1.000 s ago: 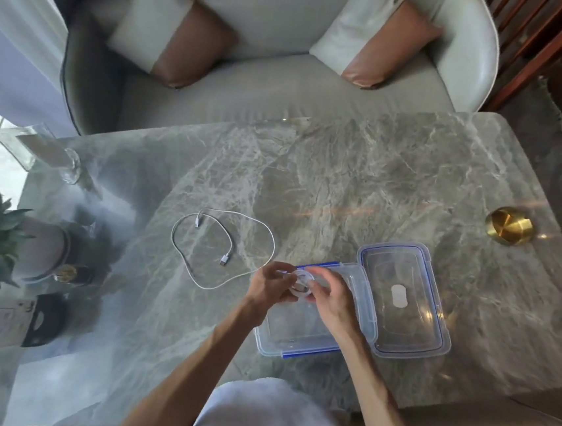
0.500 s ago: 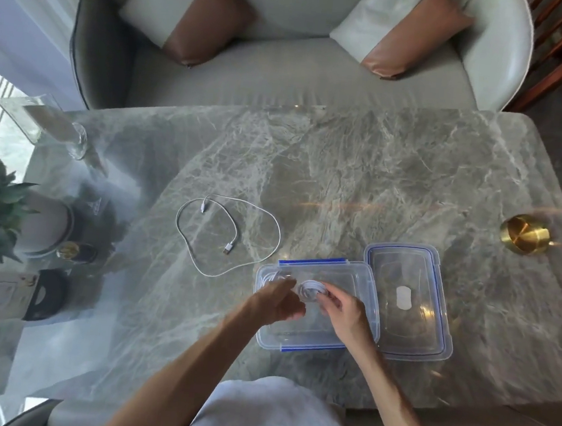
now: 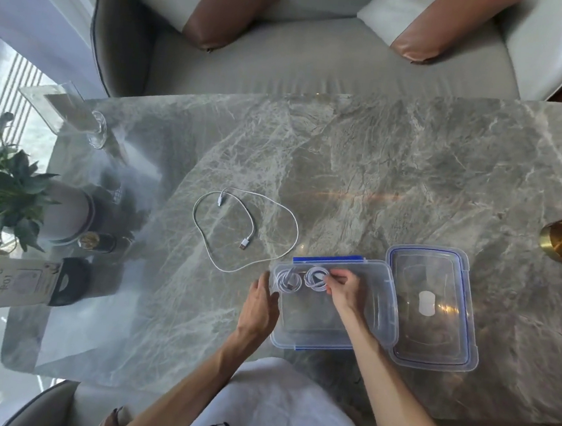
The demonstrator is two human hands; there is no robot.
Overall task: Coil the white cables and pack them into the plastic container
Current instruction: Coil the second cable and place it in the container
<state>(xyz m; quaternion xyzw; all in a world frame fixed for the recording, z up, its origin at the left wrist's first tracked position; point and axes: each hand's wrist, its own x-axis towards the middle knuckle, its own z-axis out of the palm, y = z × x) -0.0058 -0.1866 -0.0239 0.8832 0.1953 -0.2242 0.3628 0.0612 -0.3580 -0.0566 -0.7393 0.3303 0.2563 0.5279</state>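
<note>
On the marble table [image 3: 396, 176], directly in front of the person, the clear plastic container [image 3: 310, 322] is standing open, with its blue-trimmed lid [image 3: 432, 306] lying just beside it on the right.

1. Step in hand: packing. The right hand [image 3: 346, 289] is reaching into the container and pinching the second coiled cable [image 3: 315, 277] at the coil's right edge, setting it down in the far-left corner. The first coiled cable [image 3: 287, 279] is lying just beside it, against the left wall; whether the two coils are touching cannot be told.

2. Support: the left hand [image 3: 260, 303] is resting outside the container against its left wall, fingers straight and gripping nothing. It appears to be steadying the container.

3. Remaining work: one loose white cable [image 3: 244, 243] is lying uncoiled on the table, beyond the container's far-left corner, forming a wide open loop with both plugs showing.

4. Next move, as judged: the right hand is needing to let go of the coil without letting it spring open. Both hands are then needing to go to the loose cable, wind it into a small coil and place it in the free part of the container, most of whose floor is lying bare.
</note>
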